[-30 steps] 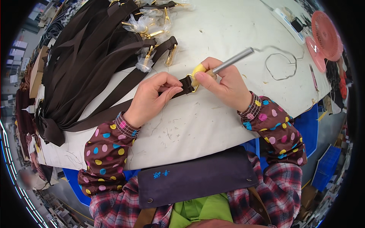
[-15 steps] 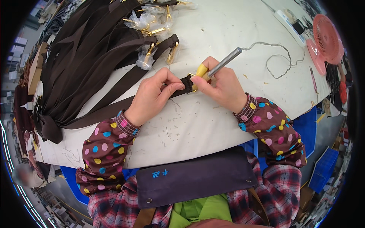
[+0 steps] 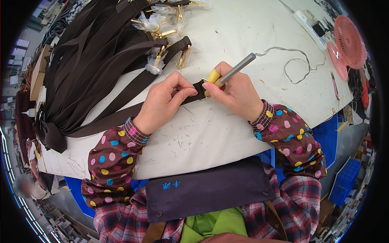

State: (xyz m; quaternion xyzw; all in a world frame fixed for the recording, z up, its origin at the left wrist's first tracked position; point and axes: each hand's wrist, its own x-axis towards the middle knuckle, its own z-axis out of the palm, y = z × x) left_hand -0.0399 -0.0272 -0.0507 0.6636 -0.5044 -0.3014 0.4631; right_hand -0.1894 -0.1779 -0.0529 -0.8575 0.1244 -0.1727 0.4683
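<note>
Strap end (image 3: 198,90): dark brown webbing, flat on the white table (image 3: 251,48), still pinched by left hand (image 3: 164,101). Right hand (image 3: 235,91) stays closed on the metal-barrelled tool (image 3: 231,73); yellow collar now touching the strap tip, barrel angled as before.

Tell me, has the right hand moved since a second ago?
Cannot tell: the right hand sits about as far from the pink fan as before.

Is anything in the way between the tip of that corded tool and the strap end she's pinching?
Nothing visible. The right hand holds the corded tool right at the strap end, which the left hand pinches; the exact contact point is hidden by fingers.
</note>
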